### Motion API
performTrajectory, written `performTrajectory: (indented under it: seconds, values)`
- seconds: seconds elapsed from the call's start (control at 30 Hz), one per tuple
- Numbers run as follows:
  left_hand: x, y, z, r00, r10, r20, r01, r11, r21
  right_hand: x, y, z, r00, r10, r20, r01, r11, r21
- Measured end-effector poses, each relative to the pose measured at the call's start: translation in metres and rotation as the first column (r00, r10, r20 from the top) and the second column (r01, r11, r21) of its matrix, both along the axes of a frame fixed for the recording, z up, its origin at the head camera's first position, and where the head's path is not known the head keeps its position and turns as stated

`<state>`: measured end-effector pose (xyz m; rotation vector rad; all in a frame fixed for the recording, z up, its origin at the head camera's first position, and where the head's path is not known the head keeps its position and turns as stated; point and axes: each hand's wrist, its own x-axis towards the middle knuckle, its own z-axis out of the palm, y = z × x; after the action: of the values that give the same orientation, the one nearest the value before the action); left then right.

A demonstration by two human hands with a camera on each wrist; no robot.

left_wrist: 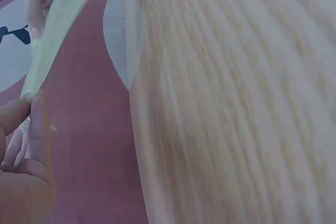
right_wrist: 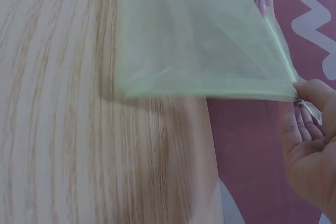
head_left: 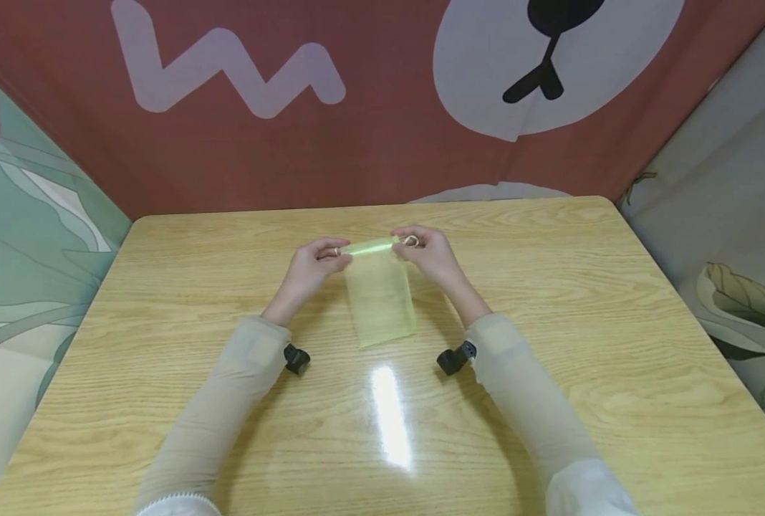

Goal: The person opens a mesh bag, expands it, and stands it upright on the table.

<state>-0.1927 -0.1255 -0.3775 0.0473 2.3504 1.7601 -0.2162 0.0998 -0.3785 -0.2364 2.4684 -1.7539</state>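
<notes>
A small, sheer pale-green fabric pouch (head_left: 380, 294) is held above the middle of the light wooden table (head_left: 550, 287) — its top edge pinched at either end by the left hand (head_left: 310, 266) and the right hand (head_left: 431, 255), each grip narrow. The mouth appears to be mid-tightening; an even outward pull seems called for next.
</notes>
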Motion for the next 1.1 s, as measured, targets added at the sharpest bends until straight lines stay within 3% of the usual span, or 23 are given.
performTrajectory:
  seconds: [0.27, 0.5, 0.67, 0.77, 0.87, 1.0, 1.1]
  values:
    - [-0.0003, -0.0010, -0.0018, 0.997, 0.067, -0.028, -0.064, 0.993, 0.099, -0.0001, 0.0016, -0.0019, 0.999, -0.028, 0.033, 0.029, 0.999, -0.019]
    - [-0.0016, -0.0029, -0.0027, 0.991, 0.122, -0.046, -0.106, 0.961, 0.255, -0.0028, 0.0011, -0.0026, 0.994, -0.077, 0.083, 0.089, 0.985, -0.147]
    - [-0.0026, -0.0063, -0.0034, 0.988, 0.145, -0.056, -0.124, 0.952, 0.282, -0.0033, 0.0020, -0.0027, 0.988, -0.123, 0.095, 0.142, 0.963, -0.230]
    - [-0.0023, -0.0077, -0.0043, 0.995, 0.095, -0.032, -0.086, 0.973, 0.212, -0.0028, 0.0027, -0.0020, 0.985, -0.142, 0.097, 0.163, 0.953, -0.257]
    - [-0.0011, -0.0077, -0.0061, 1.000, -0.001, 0.012, -0.001, 0.991, 0.134, -0.0033, 0.0028, -0.0019, 0.984, -0.158, 0.087, 0.175, 0.950, -0.258]
    - [0.0006, -0.0039, -0.0083, 0.990, -0.114, 0.082, 0.110, 0.993, 0.052, -0.0036, 0.0017, -0.0015, 0.982, -0.172, 0.073, 0.185, 0.950, -0.251]
    - [0.0020, -0.0005, -0.0086, 0.983, -0.145, 0.110, 0.143, 0.989, 0.022, -0.0033, 0.0007, -0.0014, 0.983, -0.173, 0.067, 0.185, 0.948, -0.260]
